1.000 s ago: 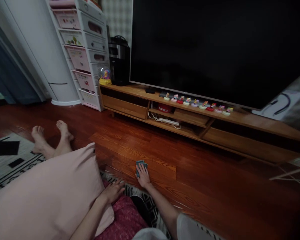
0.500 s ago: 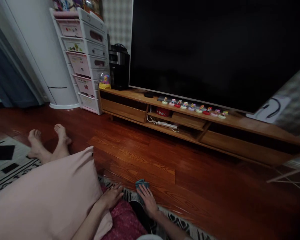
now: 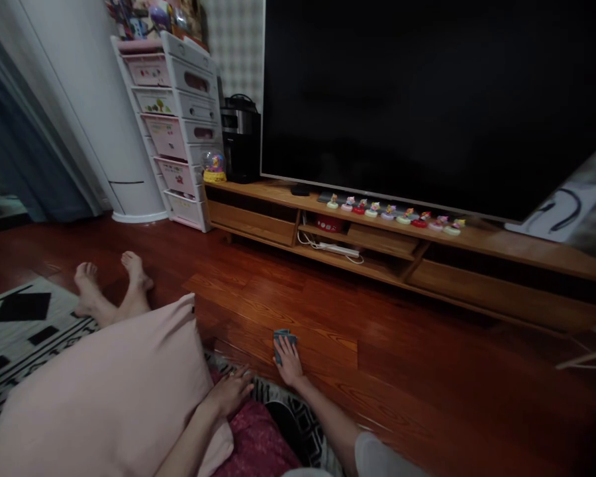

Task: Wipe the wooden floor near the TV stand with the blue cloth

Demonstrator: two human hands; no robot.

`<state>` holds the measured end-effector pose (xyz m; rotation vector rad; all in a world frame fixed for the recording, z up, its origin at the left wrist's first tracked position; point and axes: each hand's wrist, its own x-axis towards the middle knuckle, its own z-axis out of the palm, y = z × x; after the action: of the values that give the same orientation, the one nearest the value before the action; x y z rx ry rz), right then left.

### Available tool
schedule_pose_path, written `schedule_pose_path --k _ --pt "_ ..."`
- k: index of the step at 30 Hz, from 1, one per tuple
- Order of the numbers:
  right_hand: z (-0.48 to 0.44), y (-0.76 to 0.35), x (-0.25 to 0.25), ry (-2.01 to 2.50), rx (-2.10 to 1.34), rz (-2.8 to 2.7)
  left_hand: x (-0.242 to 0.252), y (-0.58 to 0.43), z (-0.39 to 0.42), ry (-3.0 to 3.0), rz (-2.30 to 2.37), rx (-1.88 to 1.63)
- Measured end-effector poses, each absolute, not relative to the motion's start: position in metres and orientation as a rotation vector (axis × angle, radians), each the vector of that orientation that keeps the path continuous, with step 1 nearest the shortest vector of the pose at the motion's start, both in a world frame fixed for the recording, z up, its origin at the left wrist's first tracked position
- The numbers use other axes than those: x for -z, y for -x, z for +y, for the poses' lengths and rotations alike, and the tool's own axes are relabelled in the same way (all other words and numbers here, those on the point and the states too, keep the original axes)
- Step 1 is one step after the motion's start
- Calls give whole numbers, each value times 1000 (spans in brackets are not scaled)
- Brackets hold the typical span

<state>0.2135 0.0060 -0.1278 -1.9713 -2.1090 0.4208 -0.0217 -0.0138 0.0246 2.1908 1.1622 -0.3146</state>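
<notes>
On the wooden floor, my right hand presses down on a folded blue-green cloth, with its fingers over the top and the cloth's far edge showing beyond them. My left hand lies palm down with fingers stretched, over the dark red fabric at my lap, near the rug's edge. It holds nothing that I can see. Against my left forearm rests a large pale pink cushion.
A low wooden TV stand carries a big dark television and a row of small figurines. Bare feet extend past the cushion at left, beside a patterned rug. A drawer tower stands behind.
My right hand and the cloth have slid forward over the floor, away from my body and off the rug's edge. The left hand stays at my lap. The view has shifted slightly.
</notes>
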Motion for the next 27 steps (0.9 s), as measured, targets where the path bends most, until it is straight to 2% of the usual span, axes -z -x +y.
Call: schedule_pose_path --k 3,7,10,19,22,27 --pt "-46 -222 145 1844 -460 -2268 -22 22 -15 -2197 1158 287" --pt "-94 -228 162 1915 -557 -2286 -12 25 -14 -2202 1152 252" --pt "-82 -227 160 1922 -560 -2240 -9 26 -14 -2198 1151 264" --pt "42 -209 116 2130 -507 -2005 -15 25 -12 -2171 1163 271" --pt "31 -207 125 2077 -492 -2066 -14 25 -12 -2178 1161 247" --pt "-47 -222 160 1887 -491 -2295 -10 23 -13 -2183 1172 237"
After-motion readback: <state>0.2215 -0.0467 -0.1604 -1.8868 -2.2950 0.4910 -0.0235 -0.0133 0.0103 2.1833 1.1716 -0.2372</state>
